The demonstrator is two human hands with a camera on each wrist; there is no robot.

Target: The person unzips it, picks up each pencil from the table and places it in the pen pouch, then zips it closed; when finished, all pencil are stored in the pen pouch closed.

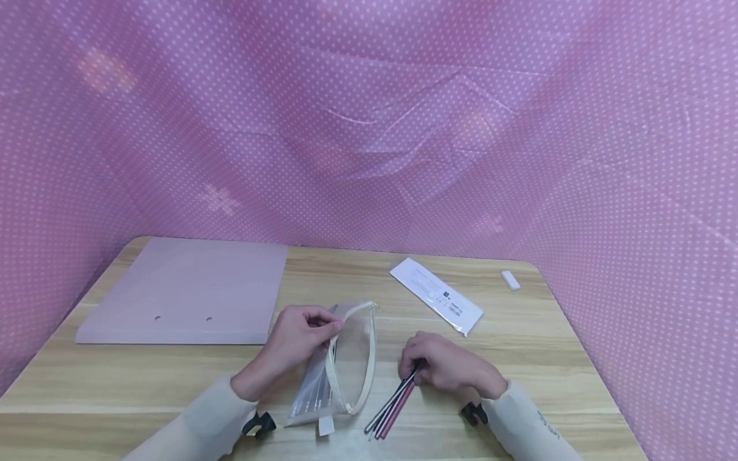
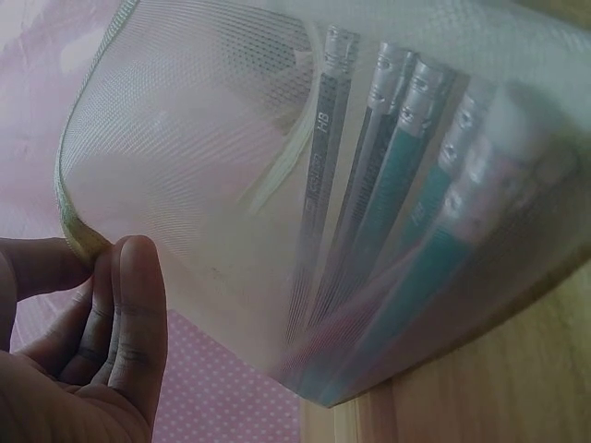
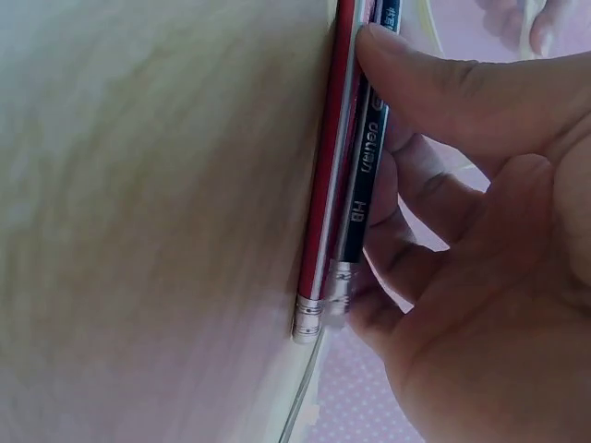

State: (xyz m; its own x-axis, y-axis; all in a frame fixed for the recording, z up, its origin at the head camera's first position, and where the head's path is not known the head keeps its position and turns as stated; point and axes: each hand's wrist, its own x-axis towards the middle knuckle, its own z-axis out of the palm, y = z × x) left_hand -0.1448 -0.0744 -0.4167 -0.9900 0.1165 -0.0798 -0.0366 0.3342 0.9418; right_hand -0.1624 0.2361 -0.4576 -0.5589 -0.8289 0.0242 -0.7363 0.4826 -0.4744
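Observation:
My left hand [image 1: 302,333] pinches the zipper edge of a translucent mesh pencil pouch [image 1: 354,358], whose mouth gapes toward the right. Inside the pouch, in the left wrist view, several black and green pencils [image 2: 388,203] show through the mesh, metal ferrules upward. To the right of the pouch, my right hand [image 1: 441,362] grips a small bunch of pencils [image 1: 394,406] low over the table, their far ends slanting toward the pouch. The right wrist view shows a red pencil [image 3: 328,185] and a black HB pencil [image 3: 365,175] between thumb and fingers.
A pale pink folder [image 1: 196,288] with two holes lies at the left of the wooden table [image 1: 519,358]. Behind my right hand lies a white printed packet [image 1: 436,294]. A white eraser [image 1: 510,280] sits near the back right corner. A pink dotted cloth [image 1: 369,160] surrounds the table.

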